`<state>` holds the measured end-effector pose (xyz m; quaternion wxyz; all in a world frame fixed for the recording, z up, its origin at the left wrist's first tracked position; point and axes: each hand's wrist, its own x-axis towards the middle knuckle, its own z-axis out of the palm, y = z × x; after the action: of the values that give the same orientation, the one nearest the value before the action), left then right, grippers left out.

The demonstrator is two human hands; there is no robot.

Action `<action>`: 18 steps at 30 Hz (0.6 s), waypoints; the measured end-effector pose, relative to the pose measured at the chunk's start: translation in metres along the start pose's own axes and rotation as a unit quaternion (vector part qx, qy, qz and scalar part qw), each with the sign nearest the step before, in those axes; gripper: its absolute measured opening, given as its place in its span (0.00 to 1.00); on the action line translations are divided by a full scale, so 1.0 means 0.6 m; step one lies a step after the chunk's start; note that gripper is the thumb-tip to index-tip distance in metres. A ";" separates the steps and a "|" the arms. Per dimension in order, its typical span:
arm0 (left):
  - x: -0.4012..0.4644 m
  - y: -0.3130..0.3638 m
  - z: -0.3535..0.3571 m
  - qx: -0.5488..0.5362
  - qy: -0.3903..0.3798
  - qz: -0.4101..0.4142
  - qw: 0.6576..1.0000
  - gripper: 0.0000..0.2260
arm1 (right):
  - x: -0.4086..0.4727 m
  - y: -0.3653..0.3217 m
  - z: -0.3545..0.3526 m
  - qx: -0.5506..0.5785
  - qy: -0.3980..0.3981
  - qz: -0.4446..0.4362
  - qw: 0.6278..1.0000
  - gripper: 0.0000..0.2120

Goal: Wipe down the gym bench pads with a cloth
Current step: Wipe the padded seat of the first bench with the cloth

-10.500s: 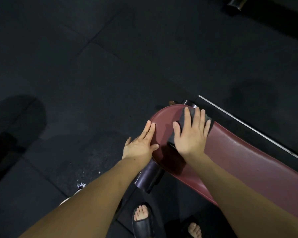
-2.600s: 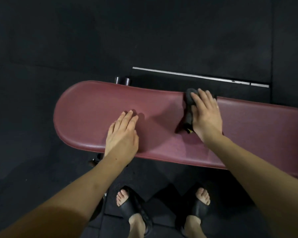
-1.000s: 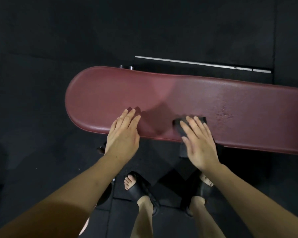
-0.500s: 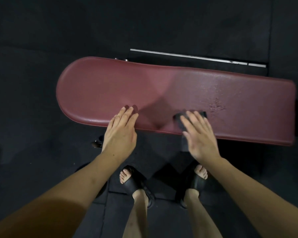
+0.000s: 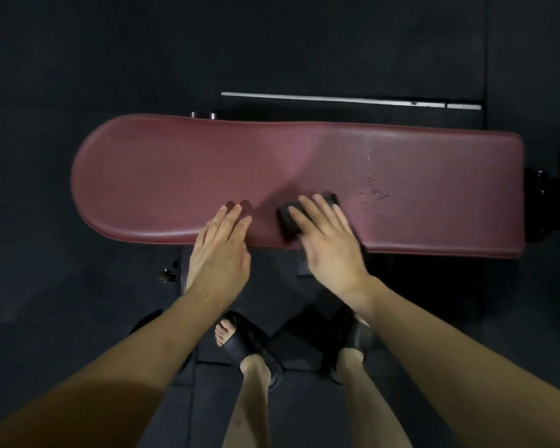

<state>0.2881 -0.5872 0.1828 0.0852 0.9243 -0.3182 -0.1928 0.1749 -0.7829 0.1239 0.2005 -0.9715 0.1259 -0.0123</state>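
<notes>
At six o'clock, nearest the camera, two bare legs end in black slide sandals (image 5: 249, 345) standing on the dark rubber floor (image 5: 62, 302), whose tile seams show faintly. Both forearms reach up from the bottom corners toward the centre.

The left hand (image 5: 219, 253) lies flat with straight fingers, its fingertips resting on the near edge of the bench pad (image 5: 175, 169). Just beside it, toward three o'clock, the right hand (image 5: 328, 244) presses with straight, spread fingers on a dark cloth (image 5: 288, 218), which sits folded on the pad's near edge, a little right of its middle.

The maroon pad runs from nine to three o'clock across the centre, rounded at its left end and square at its right. A speckled wet-looking patch (image 5: 374, 189) glints toward two o'clock from the cloth.

Beyond the pad, at twelve o'clock, a thin pale metal strip (image 5: 337, 99) lies on the floor, and two small metal stubs (image 5: 202, 115) peek over the far edge. Dark frame hardware (image 5: 539, 189) adjoins the pad at three o'clock.
</notes>
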 end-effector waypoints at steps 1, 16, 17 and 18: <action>0.004 0.010 0.002 -0.003 0.000 0.001 1.000 0.23 | -0.020 0.035 -0.015 0.004 0.007 0.017 1.000 0.25; 0.071 0.101 0.024 -0.002 0.016 -0.006 1.000 0.23 | 0.129 0.085 -0.024 0.009 0.027 -0.078 0.997 0.27; 0.078 0.106 0.025 -0.009 0.020 -0.008 1.000 0.23 | 0.129 0.113 -0.033 0.008 0.045 -0.052 0.998 0.26; 0.086 0.111 0.026 -0.014 0.022 -0.010 1.000 0.23 | 0.124 0.145 -0.041 0.013 0.064 -0.006 0.998 0.25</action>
<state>0.2819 -0.6716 0.1715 0.1033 0.9302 -0.3045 -0.1773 0.2246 -0.8881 0.1103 0.2050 -0.9667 0.1321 -0.0774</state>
